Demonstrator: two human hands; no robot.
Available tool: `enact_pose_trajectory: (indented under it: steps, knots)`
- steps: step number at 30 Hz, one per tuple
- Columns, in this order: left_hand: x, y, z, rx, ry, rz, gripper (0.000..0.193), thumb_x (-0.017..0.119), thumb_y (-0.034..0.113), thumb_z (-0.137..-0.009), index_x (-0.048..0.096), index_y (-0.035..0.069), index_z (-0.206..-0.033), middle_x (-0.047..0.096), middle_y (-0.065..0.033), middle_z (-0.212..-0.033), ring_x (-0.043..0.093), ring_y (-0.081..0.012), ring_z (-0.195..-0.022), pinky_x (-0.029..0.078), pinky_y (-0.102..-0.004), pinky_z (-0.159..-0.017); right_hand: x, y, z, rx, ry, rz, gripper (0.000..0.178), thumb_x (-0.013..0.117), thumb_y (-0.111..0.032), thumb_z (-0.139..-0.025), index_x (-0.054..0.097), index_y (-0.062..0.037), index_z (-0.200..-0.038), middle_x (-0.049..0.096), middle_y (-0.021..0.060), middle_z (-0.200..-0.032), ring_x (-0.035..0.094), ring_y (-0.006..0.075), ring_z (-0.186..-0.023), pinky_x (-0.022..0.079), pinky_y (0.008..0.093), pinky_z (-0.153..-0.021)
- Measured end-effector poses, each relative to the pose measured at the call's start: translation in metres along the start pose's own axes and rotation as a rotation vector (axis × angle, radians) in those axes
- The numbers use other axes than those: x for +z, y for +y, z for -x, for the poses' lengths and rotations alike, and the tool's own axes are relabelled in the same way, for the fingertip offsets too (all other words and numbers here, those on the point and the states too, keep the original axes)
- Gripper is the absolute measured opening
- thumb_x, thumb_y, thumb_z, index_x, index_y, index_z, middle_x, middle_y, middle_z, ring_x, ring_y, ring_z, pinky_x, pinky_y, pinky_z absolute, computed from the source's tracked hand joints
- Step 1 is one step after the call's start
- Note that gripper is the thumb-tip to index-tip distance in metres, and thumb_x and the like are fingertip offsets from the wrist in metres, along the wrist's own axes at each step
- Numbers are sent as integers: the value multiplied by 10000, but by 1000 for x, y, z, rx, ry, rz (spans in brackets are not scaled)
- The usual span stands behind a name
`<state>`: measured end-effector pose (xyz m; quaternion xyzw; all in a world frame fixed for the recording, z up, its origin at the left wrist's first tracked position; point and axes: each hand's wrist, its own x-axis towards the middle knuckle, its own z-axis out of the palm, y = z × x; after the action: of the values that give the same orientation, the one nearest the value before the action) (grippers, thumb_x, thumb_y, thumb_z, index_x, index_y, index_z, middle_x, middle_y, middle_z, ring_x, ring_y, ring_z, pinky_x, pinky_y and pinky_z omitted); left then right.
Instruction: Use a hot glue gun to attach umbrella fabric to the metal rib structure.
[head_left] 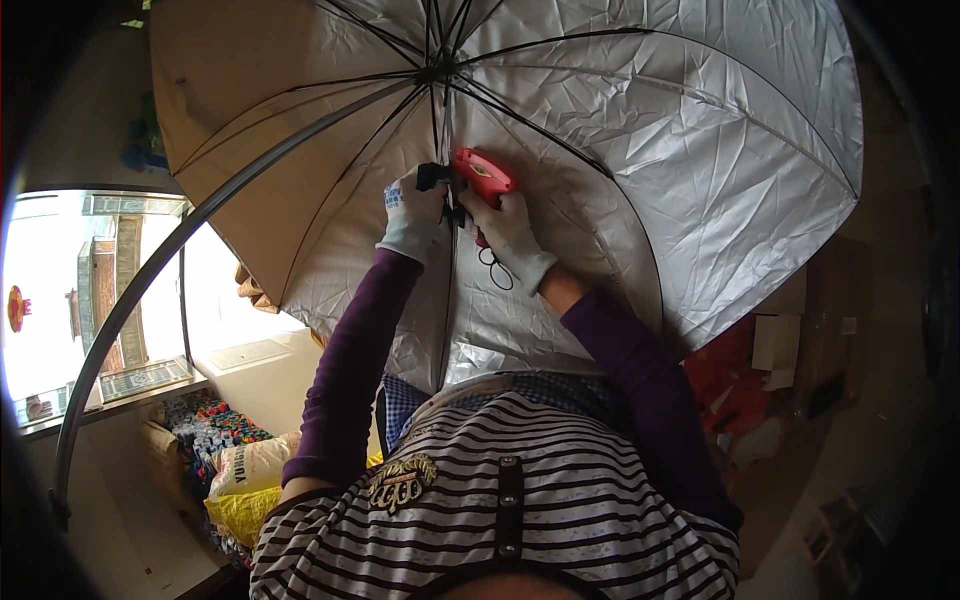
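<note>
An open umbrella [560, 120] with a silver lining and black ribs spreads in front of me, its ribs meeting at a black hub [437, 72]. Just below the hub, my gloved left hand [410, 218] is closed around a small black piece [432, 176] by a rib; its exact kind is unclear. My gloved right hand [508, 238] grips a red handheld tool [484, 174] whose front end meets the black piece. Two dark loops [495, 268], like scissor handles, show under the right hand; their blades are hidden. Fingertip contact at the rib is partly covered.
The umbrella's long dark shaft [190, 222] runs from the hub toward the lower left. A bright window [90, 290] is at the left, above a heap of small multicoloured items [225, 425] and a yellow sack [245, 515]. Red material [725, 375] lies at the right.
</note>
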<state>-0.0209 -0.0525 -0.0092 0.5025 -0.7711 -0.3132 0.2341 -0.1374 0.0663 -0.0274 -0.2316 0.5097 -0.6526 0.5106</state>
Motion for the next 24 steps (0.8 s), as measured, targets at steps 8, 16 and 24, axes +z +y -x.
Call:
enact_pose_trajectory:
  steps: [8,16,24]
  knots:
    - [0,7,1,-4,26,-15,207,657,164,-741,718,95,-927,687,-127,-761,672,-268,-691,521,-352,-659,3,10,-4,-90,55,-72,259,658,-265,-842,613,-58,-692,512,-13,-521,495,90,-417,352,270,-385]
    - [-1,-3,0,12,-14,36,200,668,153,-742,721,91,-925,692,-126,-776,675,-247,-698,522,-342,-663,6,8,-4,-78,72,-36,176,646,-194,-878,621,-41,-794,506,-55,-574,476,45,-471,366,248,-440]
    - [-2,9,2,53,8,-46,173,648,67,-809,723,56,-965,683,-47,-703,630,-108,-567,482,-269,-484,1,18,-9,-107,42,20,161,674,-205,-858,658,-44,-852,589,-32,-674,549,67,-579,430,252,-537]
